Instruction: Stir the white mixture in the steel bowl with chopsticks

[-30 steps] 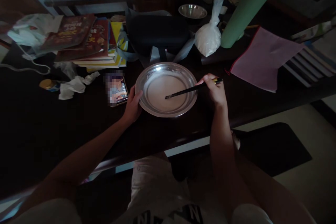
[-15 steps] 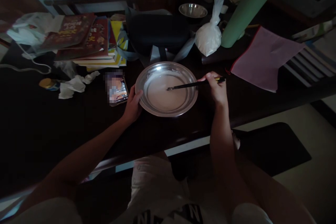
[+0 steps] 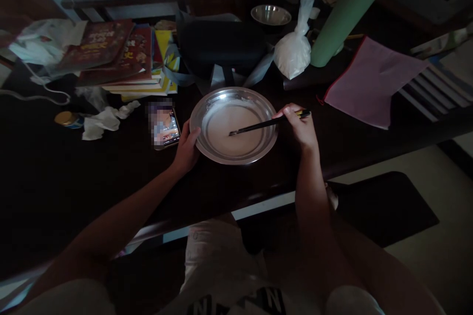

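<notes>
- The room is dim, and we work at a dark tabletop [image 3: 240, 187] with the basin [image 3: 268, 140] near its front edge; the pale mixture [image 3: 229, 118] fills the bottom of the basin.
- Our left grip [image 3: 187, 150] is clamped on the basin's left rim, thumb over the edge, fingers mostly hidden outside.
- Our right grip [image 3: 301, 125], just beside the basin's right rim, is closed round the chopsticks [image 3: 254, 127], which slant down over that rim.
- What has just changed: half a second ago the chopsticks' tips lay farther from us in the basin; now they sit nearer and more to the left, and the right grip has shifted slightly left with them.
- The basin and the left grip have hardly moved, so we judge the basin is being steadied while the stirring goes on.
- Pale smears cling to the basin's far wall; we take this to mean the mixing is unfinished, though we cannot tell how smooth the mixture is.
- Left of the basin lies the phone [image 3: 170, 130], screen lit; beyond and left of the basin are stacked books [image 3: 107, 47].
- Beyond the basin to its right, the tied bag [image 3: 293, 54] of white stuff sits untouched.
</notes>
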### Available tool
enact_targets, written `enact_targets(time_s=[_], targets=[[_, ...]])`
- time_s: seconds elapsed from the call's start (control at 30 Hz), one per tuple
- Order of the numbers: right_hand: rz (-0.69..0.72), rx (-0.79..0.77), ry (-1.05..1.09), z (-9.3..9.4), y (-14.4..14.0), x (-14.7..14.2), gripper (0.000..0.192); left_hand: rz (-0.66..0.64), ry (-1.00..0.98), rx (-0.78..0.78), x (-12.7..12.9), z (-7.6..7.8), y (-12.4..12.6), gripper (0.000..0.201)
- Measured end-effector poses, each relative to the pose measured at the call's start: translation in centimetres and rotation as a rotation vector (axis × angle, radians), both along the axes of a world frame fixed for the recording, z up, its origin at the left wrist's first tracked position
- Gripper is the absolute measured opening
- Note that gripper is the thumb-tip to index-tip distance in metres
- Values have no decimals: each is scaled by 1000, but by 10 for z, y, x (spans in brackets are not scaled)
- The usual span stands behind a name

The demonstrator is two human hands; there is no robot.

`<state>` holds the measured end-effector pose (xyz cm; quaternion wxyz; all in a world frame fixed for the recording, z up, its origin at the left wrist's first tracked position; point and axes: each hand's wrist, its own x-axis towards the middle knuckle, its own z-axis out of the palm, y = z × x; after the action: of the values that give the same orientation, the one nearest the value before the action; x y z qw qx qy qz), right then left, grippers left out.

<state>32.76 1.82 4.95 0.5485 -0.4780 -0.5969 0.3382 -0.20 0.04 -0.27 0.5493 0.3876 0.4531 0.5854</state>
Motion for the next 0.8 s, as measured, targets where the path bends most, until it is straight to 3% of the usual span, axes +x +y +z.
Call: enact_targets(time_s=[0.17,0.33,0.5,0.67,0.8], targets=[[-100,27,38,1,0,0,55,2,5,7,-1,-1,0,59],[11,22,6,1,0,0,50,-8,23,5,-2,-2,0,54],[-98,12,16,1,0,0,57,-9,16,1,-2,-1,0,54],[6,18,4,0,1,0,55,-1,4,-7,-2,1,0,57],[-92,37,17,0,1,1,57,-5,6,5,-3,-1,0,54]])
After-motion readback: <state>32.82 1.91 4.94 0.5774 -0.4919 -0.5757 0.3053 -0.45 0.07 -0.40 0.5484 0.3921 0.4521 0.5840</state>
